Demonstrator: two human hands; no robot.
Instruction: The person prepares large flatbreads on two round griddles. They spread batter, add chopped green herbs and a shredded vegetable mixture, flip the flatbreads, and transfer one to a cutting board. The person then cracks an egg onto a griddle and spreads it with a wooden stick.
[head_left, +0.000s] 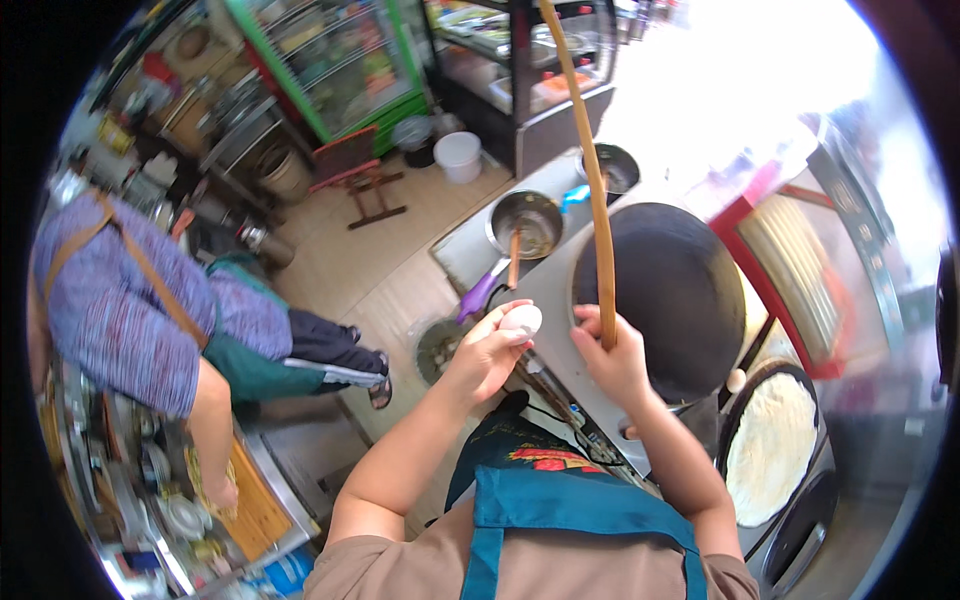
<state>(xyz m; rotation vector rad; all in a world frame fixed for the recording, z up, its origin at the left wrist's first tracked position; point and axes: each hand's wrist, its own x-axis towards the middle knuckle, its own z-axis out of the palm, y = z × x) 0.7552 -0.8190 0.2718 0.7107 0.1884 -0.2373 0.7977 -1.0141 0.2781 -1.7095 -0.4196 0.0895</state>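
Note:
My left hand (487, 356) holds a pale egg (523, 320) between thumb and fingers, just above the edge of the counter. My right hand (613, 360) grips the lower end of a long, flat wooden stick (592, 172), which points away from me past the left side of a large round black griddle (667, 300). The griddle's surface is dark and bare. Left of it stands a metal pan (536, 217) with a purple handle, and a wooden-handled tool rests in it. At right, a pale sheet of dough (772, 450) lies on a round dark plate.
A second pan (619, 169) stands beyond the first. Another egg (736, 380) sits beside the griddle. A red-framed case (780, 277) borders the counter at right. At left, a co-worker (142, 300) bends over a wooden board (255, 502). A bucket (440, 349) stands on the floor.

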